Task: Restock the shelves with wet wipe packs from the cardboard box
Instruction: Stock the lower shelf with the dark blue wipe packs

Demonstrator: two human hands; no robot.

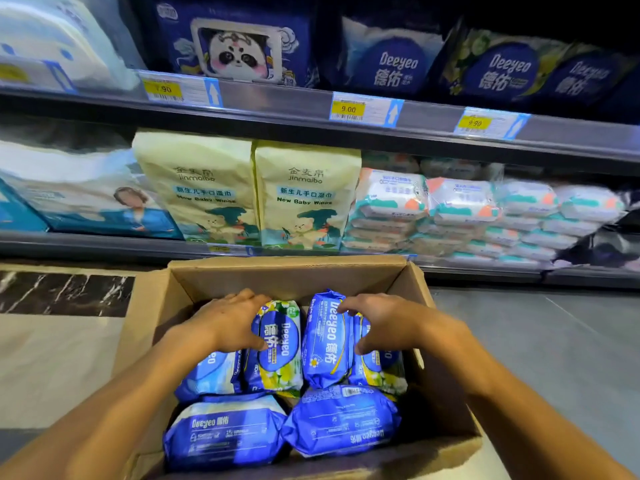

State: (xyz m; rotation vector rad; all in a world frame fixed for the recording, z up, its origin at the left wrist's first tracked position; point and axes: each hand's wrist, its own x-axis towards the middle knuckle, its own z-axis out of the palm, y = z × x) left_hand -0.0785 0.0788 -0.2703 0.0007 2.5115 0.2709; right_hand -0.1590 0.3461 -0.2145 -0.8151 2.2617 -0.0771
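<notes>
In the cardboard box (408, 282), below the shelves (277, 102), the left hand (225, 320) and right hand (379, 323) each curl round upright wet wipe packs (323, 344). Best to squeeze them firmly (the film looks slippery) and lift straight up, clear of the flaps.

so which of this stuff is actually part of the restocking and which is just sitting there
Part of the job:
- cardboard box
- wet wipe packs inside it
- left hand and right hand, each gripping packs
- upper shelf, holding matching Deeyeo packs

Just there:
- Jinmaibo baby wipes bags
- white stacked packs
- panda pack
- price tags
</notes>
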